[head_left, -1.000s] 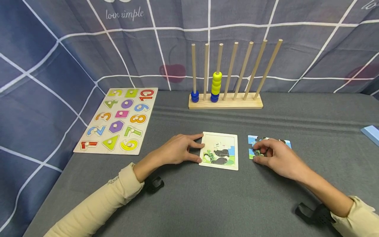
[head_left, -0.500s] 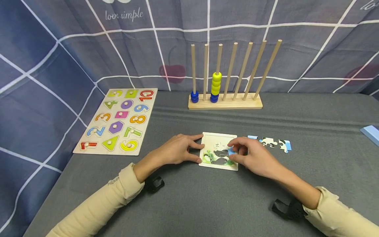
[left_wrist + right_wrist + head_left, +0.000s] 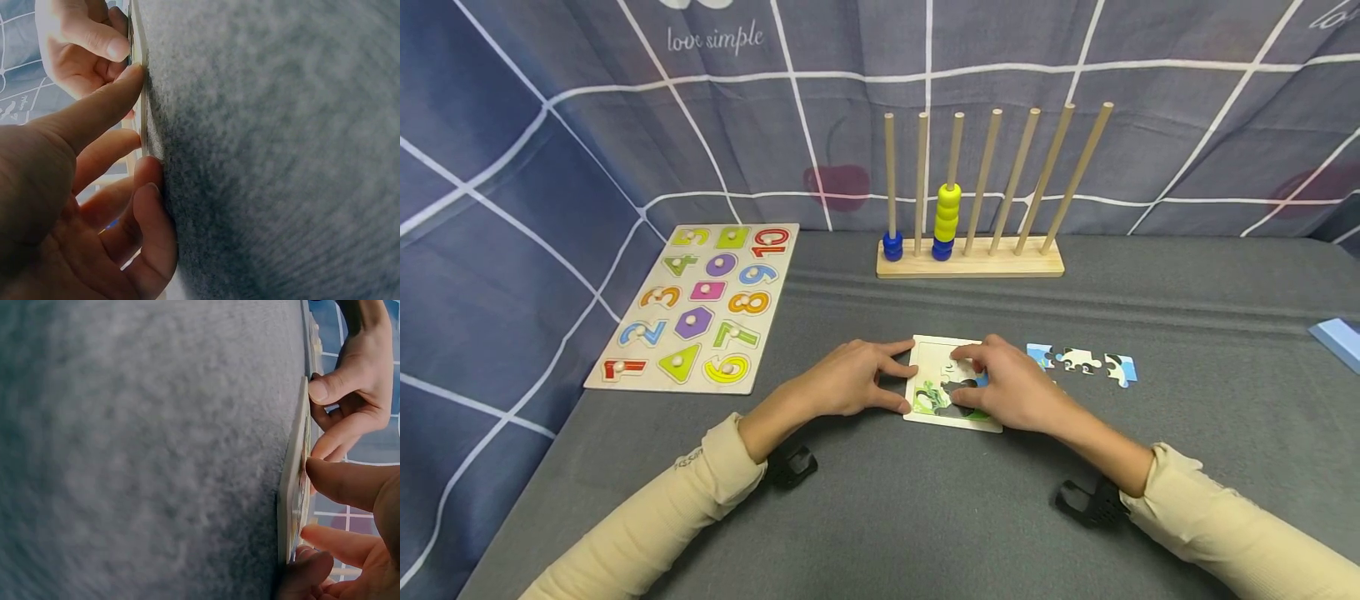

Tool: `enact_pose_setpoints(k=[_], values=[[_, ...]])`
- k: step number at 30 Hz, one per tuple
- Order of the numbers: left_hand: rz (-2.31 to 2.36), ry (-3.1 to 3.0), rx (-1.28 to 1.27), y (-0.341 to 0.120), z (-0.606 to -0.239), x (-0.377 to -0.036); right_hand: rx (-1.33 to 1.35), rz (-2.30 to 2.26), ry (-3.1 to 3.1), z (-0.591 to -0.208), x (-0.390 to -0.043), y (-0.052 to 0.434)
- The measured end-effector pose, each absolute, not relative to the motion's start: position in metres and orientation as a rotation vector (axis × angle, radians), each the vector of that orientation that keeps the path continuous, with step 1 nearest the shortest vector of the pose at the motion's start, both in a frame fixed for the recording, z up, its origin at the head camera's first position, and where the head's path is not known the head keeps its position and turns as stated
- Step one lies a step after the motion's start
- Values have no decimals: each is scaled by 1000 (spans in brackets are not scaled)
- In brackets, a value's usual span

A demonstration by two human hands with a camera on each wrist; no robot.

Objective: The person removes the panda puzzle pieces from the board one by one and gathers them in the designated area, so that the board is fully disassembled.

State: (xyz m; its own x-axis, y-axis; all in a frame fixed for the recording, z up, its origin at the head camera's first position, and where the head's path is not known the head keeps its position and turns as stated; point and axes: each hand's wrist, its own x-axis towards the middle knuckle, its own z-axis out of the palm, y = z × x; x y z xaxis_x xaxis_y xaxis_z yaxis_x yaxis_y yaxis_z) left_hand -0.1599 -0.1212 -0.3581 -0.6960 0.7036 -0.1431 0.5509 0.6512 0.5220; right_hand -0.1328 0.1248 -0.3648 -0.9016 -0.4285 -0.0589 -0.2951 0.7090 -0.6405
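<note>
A square wooden puzzle tray (image 3: 951, 426), partly filled with panda pieces, lies flat in the middle of the dark grey tabletop. My left hand (image 3: 853, 379) touches its left edge, with the thumb at the near corner and fingers spread along the side. My right hand (image 3: 1011, 385) reaches over the tray's right half, thumb and index fingertips apart on the picture. No piece shows lifted between them. Both hands appear at the thin tray edge (image 3: 294, 469) in the right wrist view. Part of the picture is hidden under the right hand.
Loose puzzle pieces (image 3: 1078, 360) lie right of the tray, some partly hidden by the right hand. Behind stands a wooden peg rack (image 3: 970, 265) with blue and yellow beads. A number-and-shape board (image 3: 692, 308) lies left; a light blue block (image 3: 1340, 340) sits far right.
My right hand has moved left from the loose pieces onto the tray, uncovering pieces it had covered. My left hand and the tray have stayed in place.
</note>
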Motion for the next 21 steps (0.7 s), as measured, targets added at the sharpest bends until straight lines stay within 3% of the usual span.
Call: enact_pose_setpoints(k=[21], values=[[651, 2535, 999, -122, -359, -160, -595, -1009, 2737, -366, -131, 124]])
